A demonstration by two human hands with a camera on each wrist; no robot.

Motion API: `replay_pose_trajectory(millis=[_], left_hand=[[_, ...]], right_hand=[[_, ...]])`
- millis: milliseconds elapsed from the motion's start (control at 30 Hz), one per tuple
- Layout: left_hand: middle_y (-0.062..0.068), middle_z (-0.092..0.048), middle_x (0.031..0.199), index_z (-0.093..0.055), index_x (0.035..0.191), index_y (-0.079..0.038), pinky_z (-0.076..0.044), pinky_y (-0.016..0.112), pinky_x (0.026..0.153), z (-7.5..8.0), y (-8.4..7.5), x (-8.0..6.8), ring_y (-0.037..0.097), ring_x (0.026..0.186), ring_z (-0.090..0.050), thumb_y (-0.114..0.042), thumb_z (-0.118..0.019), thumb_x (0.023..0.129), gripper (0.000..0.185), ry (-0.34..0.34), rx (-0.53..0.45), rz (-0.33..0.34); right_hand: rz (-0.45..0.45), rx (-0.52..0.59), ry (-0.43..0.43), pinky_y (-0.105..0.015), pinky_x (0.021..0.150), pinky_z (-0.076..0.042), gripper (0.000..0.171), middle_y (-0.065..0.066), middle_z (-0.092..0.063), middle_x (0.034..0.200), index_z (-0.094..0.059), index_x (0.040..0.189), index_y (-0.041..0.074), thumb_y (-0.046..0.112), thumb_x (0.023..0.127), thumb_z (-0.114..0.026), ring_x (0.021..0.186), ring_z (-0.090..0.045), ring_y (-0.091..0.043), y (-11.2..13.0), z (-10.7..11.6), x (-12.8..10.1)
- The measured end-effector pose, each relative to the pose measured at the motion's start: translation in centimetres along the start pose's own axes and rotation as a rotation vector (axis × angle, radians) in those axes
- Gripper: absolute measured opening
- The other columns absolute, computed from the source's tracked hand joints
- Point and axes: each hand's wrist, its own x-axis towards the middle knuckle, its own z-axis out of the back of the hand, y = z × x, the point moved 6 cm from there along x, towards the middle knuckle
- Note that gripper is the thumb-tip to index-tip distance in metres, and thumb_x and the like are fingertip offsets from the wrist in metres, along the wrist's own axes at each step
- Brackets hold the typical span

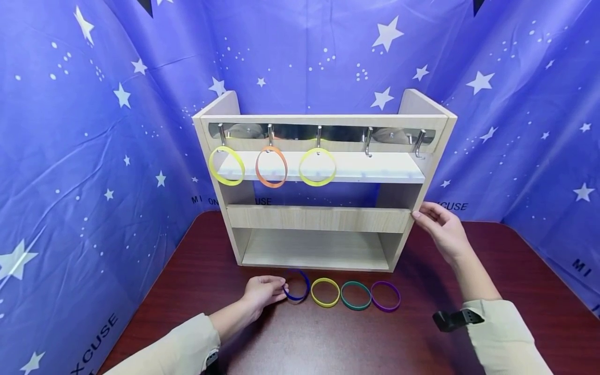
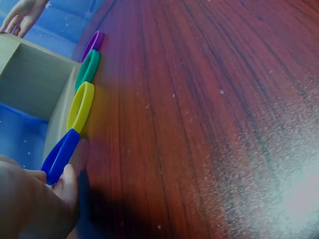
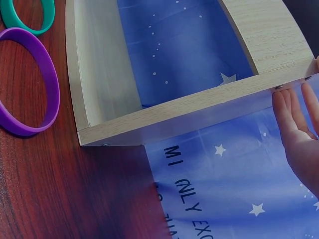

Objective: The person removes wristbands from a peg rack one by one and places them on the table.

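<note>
Blue band (image 1: 297,286) sits at the left end of the row on the near table, and it is tipped up off the wood, pinched between the fingertips of the left hand (image 1: 263,292). The head view shows that tilt only faintly; the left wrist view makes it plain, with the blue band (image 2: 61,155) standing on edge, a thumb and finger (image 2: 68,180) curled against its lower end.

Just right of it lie the yellow band (image 1: 325,292), the green band (image 1: 355,295) and the purple band (image 1: 385,296), flat and side by side on the dark red table (image 1: 328,344). From the left wrist they run away in a line along the foot of the wooden rack (image 2: 30,82).

Over on the right, the right hand (image 1: 440,229) rests against the rack's right side panel, fingers straight and close together, holding nothing. The right wrist view confirms it: straight fingers (image 3: 291,112) lie on the panel edge, and it also shows the purple band (image 3: 27,82) beside the rack's foot.

Only the head view takes in the upper rack (image 1: 323,192): a row of metal hooks (image 1: 367,141), with a yellow ring (image 1: 227,165), an orange ring (image 1: 271,166) and another yellow ring (image 1: 317,166) hanging from the three on the left. A blue starred cloth (image 1: 94,130) wraps round behind.
</note>
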Motion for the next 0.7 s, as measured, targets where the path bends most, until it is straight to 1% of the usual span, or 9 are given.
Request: replay_pose_trajectory(millis=[167, 333, 533, 700], left_hand=[[0.002, -0.067, 0.071, -0.055, 0.108, 0.023, -0.063, 0.027, 0.072, -0.24, 0.50, -0.16, 0.010, 0.070, -0.066, 0.005, -0.056, 0.090, 0.025, 0.010, 0.011, 0.013], [0.002, -0.067, 0.071, -0.056, 0.106, 0.021, -0.063, 0.027, 0.071, -0.28, 0.60, -0.09, 0.010, 0.069, -0.066, 0.005, -0.057, 0.090, 0.022, -0.005, 0.038, 0.018], [0.005, -0.068, 0.075, -0.057, 0.105, 0.020, -0.063, 0.028, 0.071, -0.27, 0.67, -0.14, 0.012, 0.071, -0.067, 0.005, -0.057, 0.090, 0.021, -0.023, 0.063, 0.038], [0.012, -0.070, 0.083, -0.058, 0.103, 0.017, -0.063, 0.031, 0.072, -0.31, 0.20, -0.22, 0.015, 0.074, -0.067, 0.003, -0.059, 0.089, 0.020, -0.023, 0.116, 0.061]], right_hand=[[-0.007, 0.008, -0.001, -0.009, 0.079, -0.054, 0.026, 0.012, -0.066, 0.089, -0.067, 0.098, 0.019, -0.004, 0.091, -0.058, 0.084, -0.061, 0.003, -0.01, 0.03, -0.06], [-0.007, 0.017, -0.001, -0.008, 0.079, -0.054, 0.025, 0.011, -0.066, 0.089, -0.067, 0.098, 0.018, -0.004, 0.091, -0.058, 0.084, -0.061, 0.002, 0.06, -0.01, 0.00], [-0.006, 0.000, -0.013, -0.007, 0.077, -0.053, 0.025, 0.013, -0.065, 0.088, -0.067, 0.098, 0.020, -0.003, 0.091, -0.059, 0.083, -0.061, 0.004, 0.06, 0.03, 0.00], [-0.009, -0.012, -0.018, -0.007, 0.077, -0.053, 0.025, 0.013, -0.065, 0.088, -0.067, 0.097, 0.021, -0.002, 0.091, -0.060, 0.083, -0.060, 0.004, 0.08, 0.08, -0.03]])
